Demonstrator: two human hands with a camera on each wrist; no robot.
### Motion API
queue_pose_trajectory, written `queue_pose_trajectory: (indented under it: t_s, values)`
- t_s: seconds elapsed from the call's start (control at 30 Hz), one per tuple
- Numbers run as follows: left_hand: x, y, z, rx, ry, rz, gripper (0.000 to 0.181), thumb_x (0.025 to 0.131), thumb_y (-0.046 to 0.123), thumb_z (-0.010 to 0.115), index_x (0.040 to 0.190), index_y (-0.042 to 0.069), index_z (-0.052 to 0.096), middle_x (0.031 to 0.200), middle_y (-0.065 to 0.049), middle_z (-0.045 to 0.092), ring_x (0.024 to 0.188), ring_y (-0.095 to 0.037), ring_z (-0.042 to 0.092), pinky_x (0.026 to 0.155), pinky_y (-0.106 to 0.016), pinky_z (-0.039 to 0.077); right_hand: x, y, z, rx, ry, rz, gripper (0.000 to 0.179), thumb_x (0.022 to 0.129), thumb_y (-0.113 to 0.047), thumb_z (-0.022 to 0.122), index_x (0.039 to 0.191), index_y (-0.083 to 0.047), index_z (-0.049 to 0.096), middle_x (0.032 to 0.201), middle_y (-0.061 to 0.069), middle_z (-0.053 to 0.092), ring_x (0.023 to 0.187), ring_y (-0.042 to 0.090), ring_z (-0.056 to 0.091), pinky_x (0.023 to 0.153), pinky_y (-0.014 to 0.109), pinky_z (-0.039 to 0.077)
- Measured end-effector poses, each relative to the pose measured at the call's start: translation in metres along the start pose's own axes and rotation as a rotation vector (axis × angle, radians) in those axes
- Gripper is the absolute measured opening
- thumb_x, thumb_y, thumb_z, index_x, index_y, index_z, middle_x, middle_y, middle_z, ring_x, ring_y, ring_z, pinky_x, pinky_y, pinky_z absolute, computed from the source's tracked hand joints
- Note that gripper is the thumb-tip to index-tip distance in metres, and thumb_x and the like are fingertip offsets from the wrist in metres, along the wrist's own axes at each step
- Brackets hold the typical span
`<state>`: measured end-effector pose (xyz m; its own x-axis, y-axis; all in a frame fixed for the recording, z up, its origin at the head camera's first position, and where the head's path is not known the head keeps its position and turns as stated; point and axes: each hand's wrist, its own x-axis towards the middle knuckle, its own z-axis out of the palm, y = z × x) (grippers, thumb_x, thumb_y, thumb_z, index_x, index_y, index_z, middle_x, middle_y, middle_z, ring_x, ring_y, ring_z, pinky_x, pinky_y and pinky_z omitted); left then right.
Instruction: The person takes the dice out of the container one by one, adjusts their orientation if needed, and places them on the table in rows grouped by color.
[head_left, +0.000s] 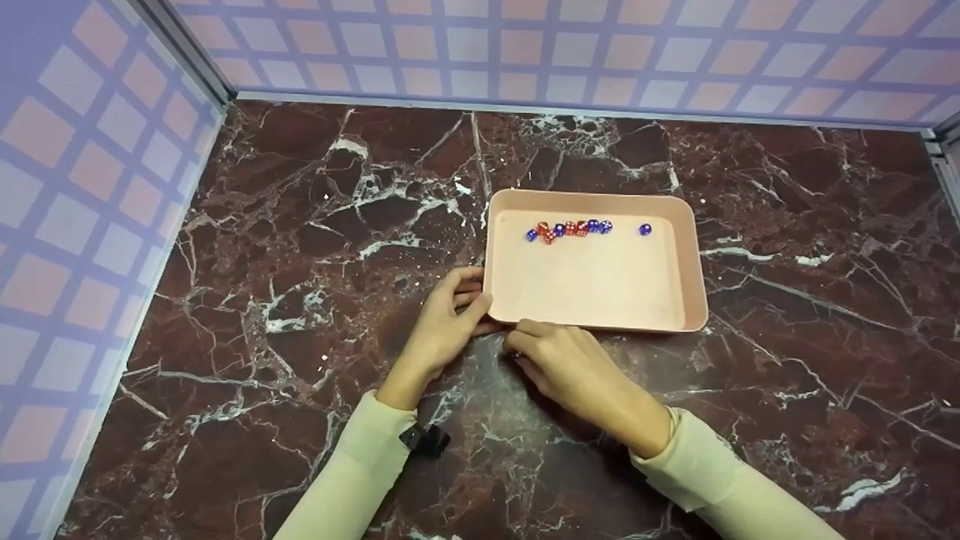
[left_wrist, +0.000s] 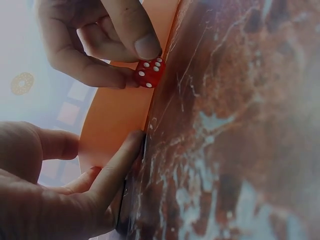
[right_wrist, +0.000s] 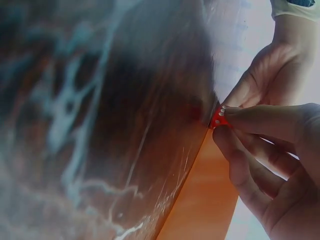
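A peach-coloured rectangular tray (head_left: 600, 289) lies on the marble-patterned table. My left hand (head_left: 441, 324) grips its near left corner, thumb at the rim and fingers against the outer side. Just outside the tray's near wall, my right hand (head_left: 570, 364) pinches a red die (left_wrist: 149, 73) with white pips between thumb and finger, low by the table surface. In the head view that die is mostly hidden by the hand. Inside the tray, several red dice (head_left: 570, 228) and blue dice (head_left: 593, 225) form an uneven row near the far wall. One blue die (head_left: 645, 229) sits apart at the right.
The dark red marble-patterned table (head_left: 810, 300) extends around the tray. Behind it stands a checked back wall panel (head_left: 521, 49), and another checked panel (head_left: 75, 225) borders the left side. A small black device (head_left: 426, 439) is at the left sleeve cuff.
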<state>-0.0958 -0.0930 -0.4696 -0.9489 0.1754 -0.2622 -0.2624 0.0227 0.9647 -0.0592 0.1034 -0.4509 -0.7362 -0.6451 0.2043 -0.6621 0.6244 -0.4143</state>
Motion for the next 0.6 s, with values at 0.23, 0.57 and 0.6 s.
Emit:
queue_pose_trajectory:
  t_s: [0.23, 0.57, 0.6]
  values:
    - [0.0023, 0.0014, -0.0003, 0.007, -0.011, -0.003, 0.042, 0.107, 0.001, 0.057, 0.148, -0.003, 0.048, 0.140, -0.029, 0.052, 0.127, -0.040, 0.061, 0.093, -0.038, 0.068, 0.0019, -0.0011, 0.0025, 0.005, -0.031, 0.011, 0.016, 0.090, 0.003, 0.076, 0.101, -0.009, 0.076, 0.097, 0.005, 0.074, 0.086, 0.026, 0.074, 0.076, 0.038, 0.068]
    - [0.0031, 0.0023, 0.0009, -0.013, -0.004, -0.001, 0.042, 0.107, 0.000, 0.057, 0.148, -0.003, 0.048, 0.138, -0.028, 0.053, 0.121, -0.040, 0.065, 0.091, -0.039, 0.069, 0.0030, -0.0021, 0.0032, 0.006, -0.053, 0.015, 0.015, 0.092, 0.002, 0.075, 0.103, -0.008, 0.075, 0.098, 0.006, 0.073, 0.086, 0.027, 0.073, 0.074, 0.040, 0.068]
    - [0.0035, 0.0024, 0.0012, -0.013, -0.004, -0.001, 0.042, 0.107, 0.000, 0.057, 0.148, -0.003, 0.048, 0.138, -0.028, 0.052, 0.121, -0.040, 0.065, 0.091, -0.039, 0.069, 0.0027, -0.0021, 0.0033, 0.000, -0.053, 0.014, 0.015, 0.092, 0.002, 0.075, 0.103, -0.008, 0.075, 0.098, 0.006, 0.073, 0.086, 0.028, 0.073, 0.074, 0.041, 0.068]
